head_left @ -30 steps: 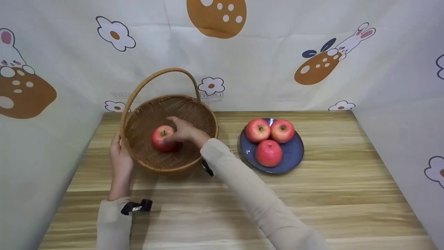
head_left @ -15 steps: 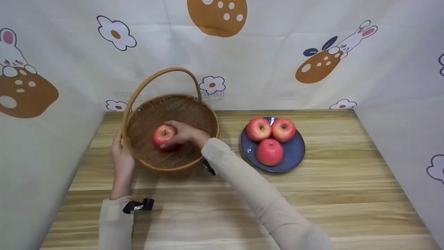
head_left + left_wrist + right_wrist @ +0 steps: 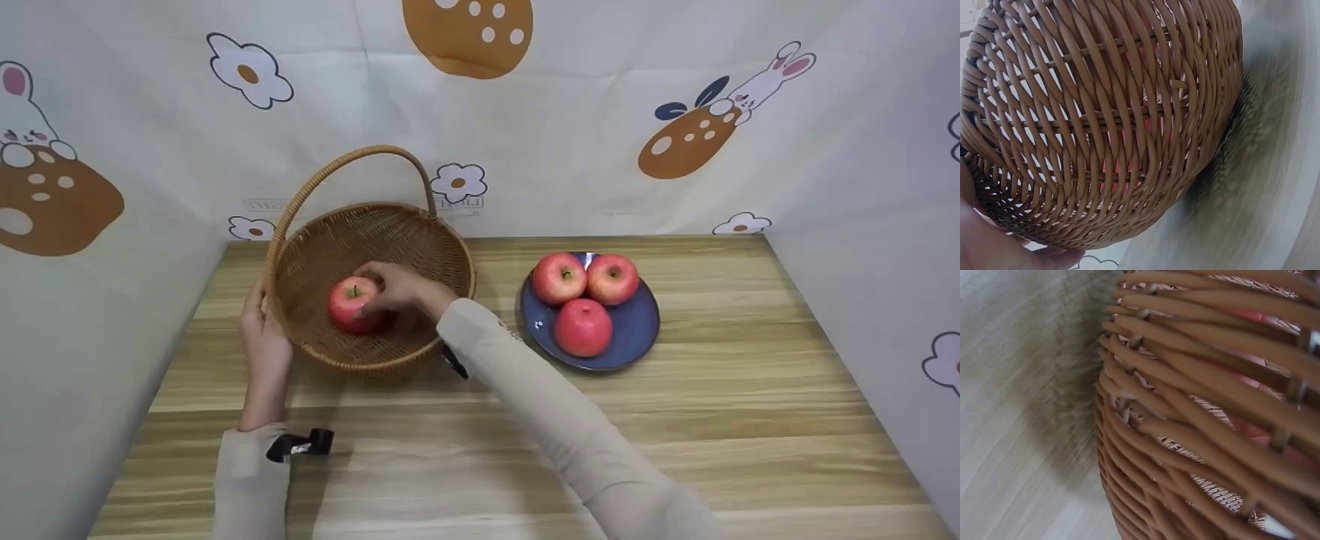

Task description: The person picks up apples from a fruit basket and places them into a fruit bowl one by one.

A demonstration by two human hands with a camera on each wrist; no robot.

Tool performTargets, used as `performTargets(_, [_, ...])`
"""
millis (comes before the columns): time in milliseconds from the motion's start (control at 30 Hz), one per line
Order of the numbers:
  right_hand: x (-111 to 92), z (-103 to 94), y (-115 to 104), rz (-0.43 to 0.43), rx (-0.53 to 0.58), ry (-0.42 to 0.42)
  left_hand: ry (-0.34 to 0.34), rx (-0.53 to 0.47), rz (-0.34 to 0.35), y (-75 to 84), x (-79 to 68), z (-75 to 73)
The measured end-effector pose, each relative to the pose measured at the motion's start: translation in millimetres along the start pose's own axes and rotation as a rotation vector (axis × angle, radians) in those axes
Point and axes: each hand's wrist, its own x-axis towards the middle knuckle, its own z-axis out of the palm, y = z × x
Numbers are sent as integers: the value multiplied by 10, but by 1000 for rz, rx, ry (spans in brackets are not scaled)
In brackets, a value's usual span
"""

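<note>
A brown wicker basket (image 3: 360, 217) with a tall arched handle stands on the left of the table. Inside it lies a red apple (image 3: 349, 306), stem upward; reddish patches of it show through the weave in both wrist views. My right hand (image 3: 397, 287) reaches over the basket's near right rim and holds this apple between thumb and fingers, from its right side. At the basket's left side, my left hand (image 3: 266, 345) grips the wicker near the rim. The left wrist view has part of that hand at the lower left, against the weave.
Right of the basket, a dark blue plate (image 3: 636, 330) bears three red apples, among them the nearest apple (image 3: 583, 328). Behind the wood-grain table (image 3: 720, 420) hangs a pale printed curtain (image 3: 570, 135), which also encloses both sides.
The right hand's fingers, raised off the apple a second ago, have come down onto it. The apple has shifted slightly toward the basket's near side. The left hand stays at the basket.
</note>
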Motion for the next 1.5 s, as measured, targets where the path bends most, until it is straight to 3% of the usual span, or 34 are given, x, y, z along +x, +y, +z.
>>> performTargets(333, [-35, 0, 2, -26, 36, -50, 2, -30, 2, 8, 4, 5])
performTargets(500, [-47, 13, -5, -9, 124, -101, 5, -71, -22, 10, 6, 1])
performTargets(767, [-82, 55, -22, 50, 257, -154, 13, -4, -5, 18, -3, 2])
performTargets(1067, [-73, 121, 11, -35, 262, -87, -17, 27, -8, 40, -14, -5])
performTargets(1233, [-67, 111, 23, -54, 196, -72, -26, 43, -27, 53, -5, -8])
performTargets(1500, [-94, 92, 18, -81, 251, -47, -30, 74, -21, 54, 5, -6])
